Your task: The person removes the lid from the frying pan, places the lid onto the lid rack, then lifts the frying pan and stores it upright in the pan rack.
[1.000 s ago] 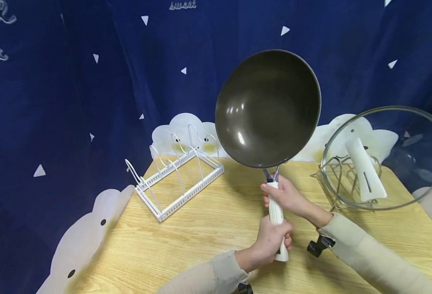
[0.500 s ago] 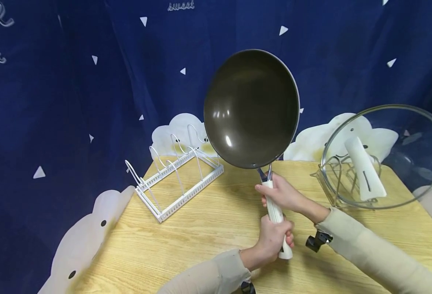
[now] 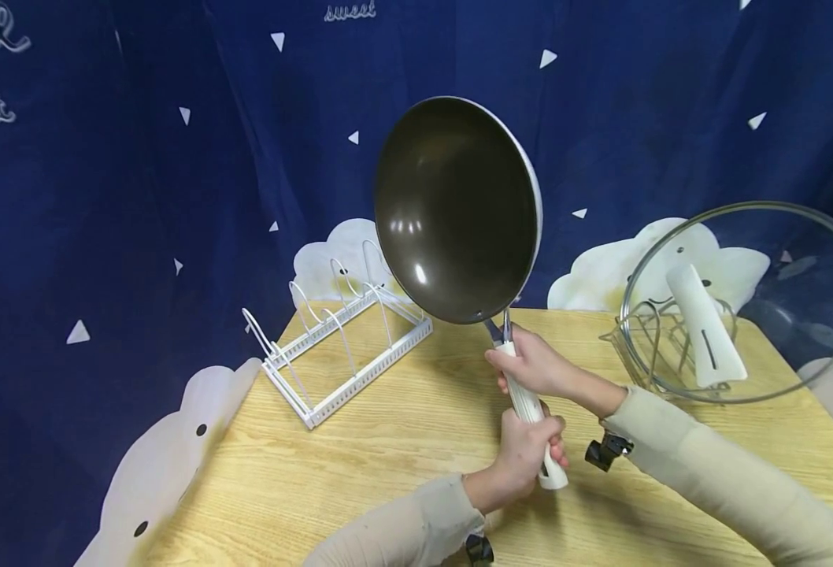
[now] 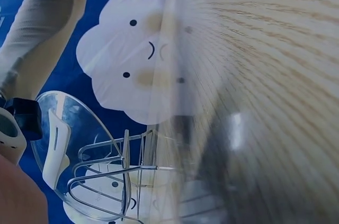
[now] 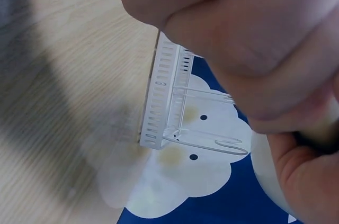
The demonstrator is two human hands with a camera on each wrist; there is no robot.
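Observation:
In the head view a deep frying pan (image 3: 459, 213) with a dark inside and pale outside is held up over the table, its bowl tilted to face the head camera. My left hand (image 3: 523, 449) grips the lower part of its white handle. Higher on the same handle, just under the metal fork that joins it to the pan, my right hand (image 3: 533, 364) is wrapped round it. Curled fingers (image 5: 249, 38) fill the top right of the right wrist view, with a bit of the pan's pale outside (image 5: 267, 166) below them.
A white wire rack (image 3: 370, 378) with upright loops stands at the left on the wooden table (image 3: 388, 488). To the right, a glass lid (image 3: 707, 323) with a white handle leans in a metal wire stand (image 3: 646, 346). A blue curtain (image 3: 175, 197) hangs behind.
The pan's bowl has swung to the left and turned somewhat edge-on, its handle leaning more. The right hand has shifted slightly left with it; both hands keep their grip.

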